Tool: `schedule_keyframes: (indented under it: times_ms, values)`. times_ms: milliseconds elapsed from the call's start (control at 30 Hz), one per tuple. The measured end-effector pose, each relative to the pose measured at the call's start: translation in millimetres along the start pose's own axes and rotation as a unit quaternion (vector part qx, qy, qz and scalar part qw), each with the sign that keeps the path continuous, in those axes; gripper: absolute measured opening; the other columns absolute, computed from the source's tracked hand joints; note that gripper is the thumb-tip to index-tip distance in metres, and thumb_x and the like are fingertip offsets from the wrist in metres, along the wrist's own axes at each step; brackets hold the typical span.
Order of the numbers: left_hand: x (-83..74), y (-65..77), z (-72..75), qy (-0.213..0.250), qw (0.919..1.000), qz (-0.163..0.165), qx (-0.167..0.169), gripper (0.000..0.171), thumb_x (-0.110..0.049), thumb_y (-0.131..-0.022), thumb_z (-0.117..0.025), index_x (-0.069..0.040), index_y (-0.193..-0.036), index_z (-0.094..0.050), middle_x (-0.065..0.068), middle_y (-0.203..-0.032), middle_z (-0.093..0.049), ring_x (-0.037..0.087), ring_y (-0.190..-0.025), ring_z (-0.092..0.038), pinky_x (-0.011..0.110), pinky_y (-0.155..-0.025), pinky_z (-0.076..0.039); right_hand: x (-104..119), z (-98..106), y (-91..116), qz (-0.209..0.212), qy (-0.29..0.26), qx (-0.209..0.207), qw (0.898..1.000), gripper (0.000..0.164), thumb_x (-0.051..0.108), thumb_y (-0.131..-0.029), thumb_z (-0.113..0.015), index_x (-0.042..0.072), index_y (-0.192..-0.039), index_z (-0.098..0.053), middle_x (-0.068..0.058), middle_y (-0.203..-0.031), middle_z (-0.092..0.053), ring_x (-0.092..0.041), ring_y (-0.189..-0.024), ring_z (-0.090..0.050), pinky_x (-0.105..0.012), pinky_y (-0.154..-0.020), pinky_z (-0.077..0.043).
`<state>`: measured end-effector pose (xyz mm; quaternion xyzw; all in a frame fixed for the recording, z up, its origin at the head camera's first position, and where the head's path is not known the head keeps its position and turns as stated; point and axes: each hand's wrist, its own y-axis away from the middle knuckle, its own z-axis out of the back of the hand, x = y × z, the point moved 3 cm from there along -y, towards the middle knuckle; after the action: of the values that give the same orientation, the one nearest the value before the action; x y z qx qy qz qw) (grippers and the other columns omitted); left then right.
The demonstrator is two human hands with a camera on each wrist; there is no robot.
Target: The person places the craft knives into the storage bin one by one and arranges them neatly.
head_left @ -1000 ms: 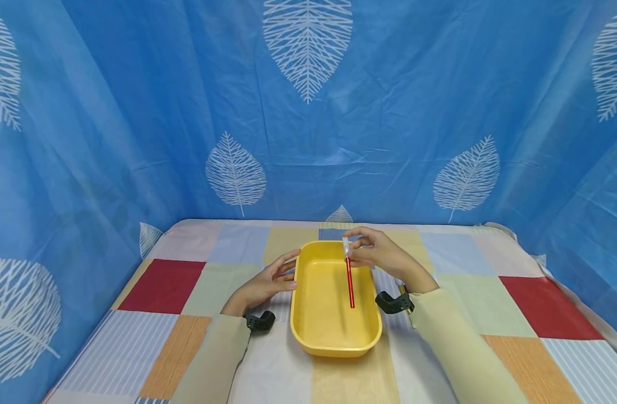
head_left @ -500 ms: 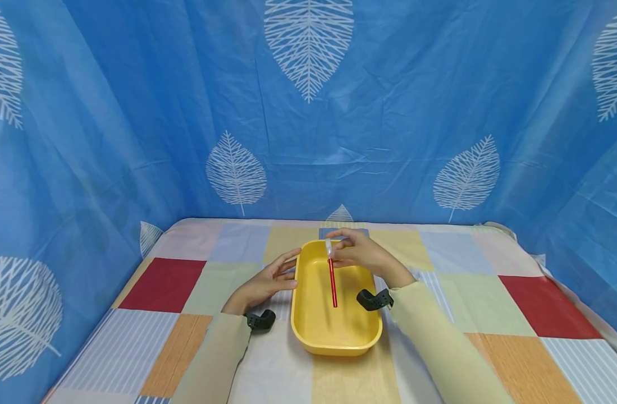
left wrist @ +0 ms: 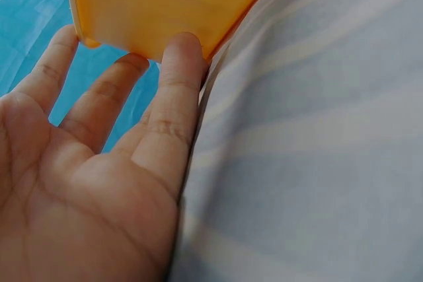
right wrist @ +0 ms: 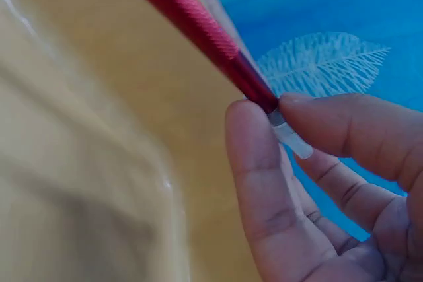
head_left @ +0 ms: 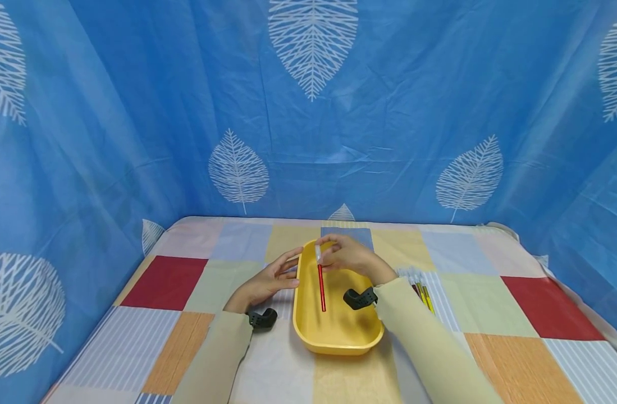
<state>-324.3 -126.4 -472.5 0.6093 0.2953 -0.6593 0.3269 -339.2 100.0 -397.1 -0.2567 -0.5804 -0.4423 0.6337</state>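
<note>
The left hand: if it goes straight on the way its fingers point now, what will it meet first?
The left hand would most likely meet the yellow tray first, at its outer side; the fingertips seem to touch it there, though the exact contact is hard to judge.

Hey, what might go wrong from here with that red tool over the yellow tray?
The right grip pinches the red tool near its pale end, so the tool might swing or slip. The left grip touches the yellow tray with fingertips rather than clasping it, so a knock might shift the tray.
</note>
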Motion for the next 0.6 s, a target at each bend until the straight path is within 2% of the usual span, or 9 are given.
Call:
schedule_keyframes:
  times_ms: [200,600]
  values:
    - [-2.2,1.5,0.3,0.001,1.0000,-0.002,-0.001,0.090,-0.014,-0.105,-0.073,-0.014,-0.175,-0.016,0.024,-0.177,-0.022,0.047,-0.159,-0.030,0.059,-0.127,-0.032,-3,-9,-8,-0.022,0.008,0.002,1.000,0.046,-0.010,-0.102,-0.062,-0.010,-0.146,-0.051,-0.017,-0.099,-0.069,-0.020,-0.079,-0.073,-0.041,-0.086,-0.067]
    - [-2.6,0.7,1.2,-0.009,0.9999,0.002,-0.007,0.088,-0.014,-0.105,-0.072,-0.015,-0.175,-0.019,0.023,-0.177,-0.022,0.046,-0.160,-0.030,0.057,-0.127,-0.033,-11,-19,-22,-0.052,0.032,-0.015,0.998,0.040,-0.010,-0.100,-0.066,-0.009,-0.138,-0.056,-0.014,-0.096,-0.064,-0.020,-0.077,-0.070,-0.035,-0.081,-0.067]
